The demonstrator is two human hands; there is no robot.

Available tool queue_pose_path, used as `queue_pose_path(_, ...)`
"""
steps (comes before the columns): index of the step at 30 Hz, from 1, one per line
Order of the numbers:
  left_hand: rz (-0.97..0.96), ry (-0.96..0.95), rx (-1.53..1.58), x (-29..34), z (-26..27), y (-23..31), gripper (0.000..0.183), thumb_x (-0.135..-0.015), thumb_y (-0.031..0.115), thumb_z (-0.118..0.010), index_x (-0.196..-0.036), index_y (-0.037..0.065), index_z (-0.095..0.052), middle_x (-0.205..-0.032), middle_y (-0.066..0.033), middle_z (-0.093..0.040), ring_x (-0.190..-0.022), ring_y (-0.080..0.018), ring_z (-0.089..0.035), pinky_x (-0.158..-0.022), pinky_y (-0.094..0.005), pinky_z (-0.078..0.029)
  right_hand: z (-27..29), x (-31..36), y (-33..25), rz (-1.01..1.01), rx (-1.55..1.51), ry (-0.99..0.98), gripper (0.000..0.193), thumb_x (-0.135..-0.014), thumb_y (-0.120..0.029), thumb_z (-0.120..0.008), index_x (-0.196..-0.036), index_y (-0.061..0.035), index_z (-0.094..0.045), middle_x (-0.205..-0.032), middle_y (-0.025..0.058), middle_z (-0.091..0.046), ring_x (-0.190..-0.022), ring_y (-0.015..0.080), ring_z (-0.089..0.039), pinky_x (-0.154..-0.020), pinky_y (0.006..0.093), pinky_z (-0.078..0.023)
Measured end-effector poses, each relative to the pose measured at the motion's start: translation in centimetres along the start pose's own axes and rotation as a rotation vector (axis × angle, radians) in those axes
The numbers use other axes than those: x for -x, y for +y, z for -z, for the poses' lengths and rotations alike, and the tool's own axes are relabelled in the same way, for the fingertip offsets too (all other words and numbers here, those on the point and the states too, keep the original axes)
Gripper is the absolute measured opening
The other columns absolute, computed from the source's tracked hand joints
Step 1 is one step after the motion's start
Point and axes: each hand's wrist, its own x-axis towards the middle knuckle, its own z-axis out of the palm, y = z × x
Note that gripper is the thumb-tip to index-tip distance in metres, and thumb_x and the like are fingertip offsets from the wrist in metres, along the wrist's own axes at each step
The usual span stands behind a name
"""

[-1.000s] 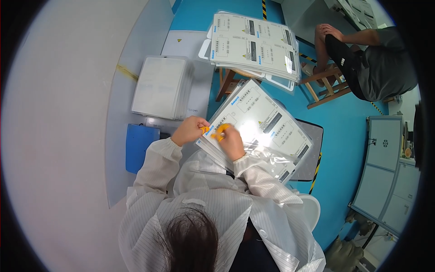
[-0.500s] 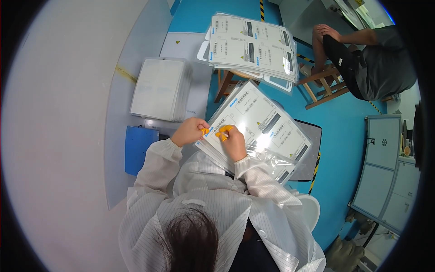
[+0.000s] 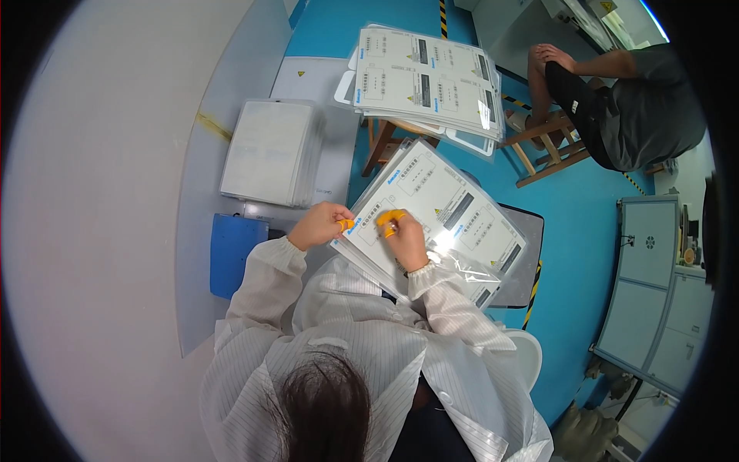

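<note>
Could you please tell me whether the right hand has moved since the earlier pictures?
Yes: the right hand has moved a little to the right, farther from the white stack at the left.

A co-worker [image 3: 654, 115] in dark clothing sits on a wooden stool [image 3: 554, 169]. To the stool's lower right stands a grey cabinet [image 3: 645, 266] showing 2 large front panels. Blue floor [image 3: 573, 231] spreads beneath the stool; far to its left is a blue box [image 3: 231, 258].

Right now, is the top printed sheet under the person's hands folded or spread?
Spread: the top printed sheet lies flat, its printed face showing no fold across it.
</note>
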Motion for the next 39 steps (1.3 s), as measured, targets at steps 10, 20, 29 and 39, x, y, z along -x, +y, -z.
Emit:
queue_pose_path(10,-0.018,-0.004,0.028,-0.3,-0.3,-0.5,0.018,-0.082,0.001,-0.052,-0.098,-0.003,-0.06,-0.081,-0.0052,-0.062,-0.067,-0.0072,-0.056,-0.058,-0.0182,-0.046,-0.1,0.7,-1.3,-0.02,-0.04,-0.155,0.014,-0.074,-0.011,-0.061,-0.077,0.0016,-0.059,-0.078,0.0134,-0.055,-0.067,0.0315,-0.057,-0.061,0.0358,-0.046)
queue_pose_path(20,-0.009,-0.007,-0.003,-0.2,-0.3,-0.1,0.021,-0.083,0.002,-0.05,-0.101,-0.003,-0.059,-0.086,-0.0056,-0.062,-0.068,-0.0075,-0.056,-0.061,-0.018,-0.046,-1.6,1.9,-1.1,-0.011,-0.055,-0.233,0.015,-0.071,-0.009,-0.062,-0.08,0.0023,-0.059,-0.08,0.015,-0.055,-0.067,0.0321,-0.057,-0.06,0.0358,-0.046)
queue_pose_path(29,-0.095,-0.053,0.14,-0.3,0.4,-1.6,0.04,-0.073,-0.005,-0.045,-0.111,-0.001,-0.056,-0.092,-0.0065,-0.062,-0.073,-0.009,-0.058,-0.066,-0.0183,-0.047,-0.7,1.4,2.6,-0.055,-0.518,-0.004,0.013,-0.078,-0.002,-0.05,-0.09,-0.0009,-0.056,-0.083,0.0088,-0.059,-0.069,0.0219,-0.057,-0.059,0.0296,-0.045)
queue_pose_path(39,-0.015,-0.144,0.154,0.2,0.9,-0.4,0.036,-0.077,0.0,-0.049,-0.113,0.002,-0.056,-0.098,-0.01,-0.062,-0.081,-0.0124,-0.059,-0.071,-0.0205,-0.047,5.3,0.3,5.5,-0.159,-1.888,0.192,0.015,-0.093,-0.02,-0.039,-0.096,-0.007,-0.047,-0.063,0.0011,-0.037,-0.058,0.0124,-0.043,-0.084,0.0312,-0.043)
